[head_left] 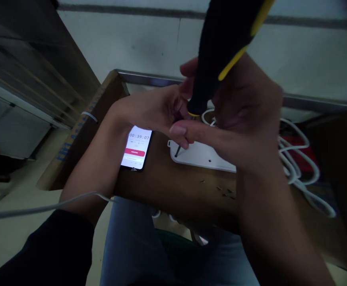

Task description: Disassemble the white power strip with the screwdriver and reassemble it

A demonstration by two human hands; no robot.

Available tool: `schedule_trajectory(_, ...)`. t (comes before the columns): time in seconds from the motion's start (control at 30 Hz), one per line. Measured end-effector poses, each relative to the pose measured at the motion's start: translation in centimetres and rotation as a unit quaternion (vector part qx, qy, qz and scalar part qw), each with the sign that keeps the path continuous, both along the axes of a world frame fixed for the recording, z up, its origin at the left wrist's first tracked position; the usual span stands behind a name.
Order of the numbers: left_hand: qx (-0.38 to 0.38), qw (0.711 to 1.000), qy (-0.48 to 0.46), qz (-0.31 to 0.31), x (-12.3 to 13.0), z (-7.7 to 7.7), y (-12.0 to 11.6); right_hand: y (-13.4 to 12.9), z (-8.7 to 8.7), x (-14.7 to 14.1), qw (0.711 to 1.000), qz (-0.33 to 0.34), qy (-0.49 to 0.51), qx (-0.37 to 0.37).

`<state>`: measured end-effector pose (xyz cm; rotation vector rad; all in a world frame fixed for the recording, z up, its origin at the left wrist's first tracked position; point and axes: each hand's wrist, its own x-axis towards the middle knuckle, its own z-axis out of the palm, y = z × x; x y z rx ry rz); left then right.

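My right hand (245, 103) is wrapped around the black and yellow handle of a large screwdriver (218, 59), which slants down to the left. The fingers of my left hand (173, 115) are closed around its shaft, just below the handle. The shaft's lower end meets a hole at the left corner of a white power strip (197, 155), lying flat with screw holes showing. My right hand and forearm hide the strip's right part. Several small screws (228, 192) lie on the brown table in front of the strip.
A lit phone (136, 149) showing a timer lies left of the strip, partly behind my left forearm. Loops of white cable (298, 167) are piled at the right, over something red (298, 149). The wooden table (161, 182) has a raised left edge and stands by a pale wall.
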<state>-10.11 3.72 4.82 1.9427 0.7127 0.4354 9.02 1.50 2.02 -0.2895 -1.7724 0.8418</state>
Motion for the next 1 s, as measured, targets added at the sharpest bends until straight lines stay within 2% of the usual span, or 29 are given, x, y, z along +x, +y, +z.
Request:
schedule_trajectory(0.1, -0.002, 0.998, -0.004, -0.067, 0.5, 0.1, -0.1, -0.2, -2.0, -0.5, 0.991, -0.118, 0.051, 0.022)
schedule_trajectory(0.2, -0.018, 0.999, -0.013, -0.049, 0.8, 0.1, -0.2, -0.8, -2.7, -0.6, 0.983, -0.168, 0.067, 0.023)
schedule_trajectory(0.37, -0.041, 0.997, 0.017, -0.059, 0.3, 0.0, 0.0, -2.0, -1.6, -0.5, 0.987, -0.105, 0.108, -0.049)
schedule_trajectory(0.43, -0.05, 0.996, 0.018, -0.07, -0.1, 0.0, 0.1, -2.1, -1.3, -0.5, 0.986, -0.092, 0.13, -0.054)
schedule_trajectory(0.63, -0.062, 0.996, -0.017, -0.054, -0.3, -0.4, 0.3, -1.7, -1.9, -0.3, 0.991, -0.043, 0.116, -0.058)
schedule_trajectory(0.77, -0.046, 0.995, -0.043, -0.074, -0.2, -0.8, 0.6, -1.6, -2.3, -0.1, 0.994, -0.044, 0.088, -0.042)
schedule_trajectory(0.9, -0.05, 0.995, -0.05, -0.074, -0.2, -0.9, 0.7, -2.0, -2.0, 0.1, 0.995, -0.062, 0.049, -0.054)
schedule_trajectory(1.0, -0.054, 0.995, -0.054, -0.07, -0.1, -0.9, 0.5, -2.2, -1.7, 0.0, 0.995, -0.074, 0.057, -0.026)
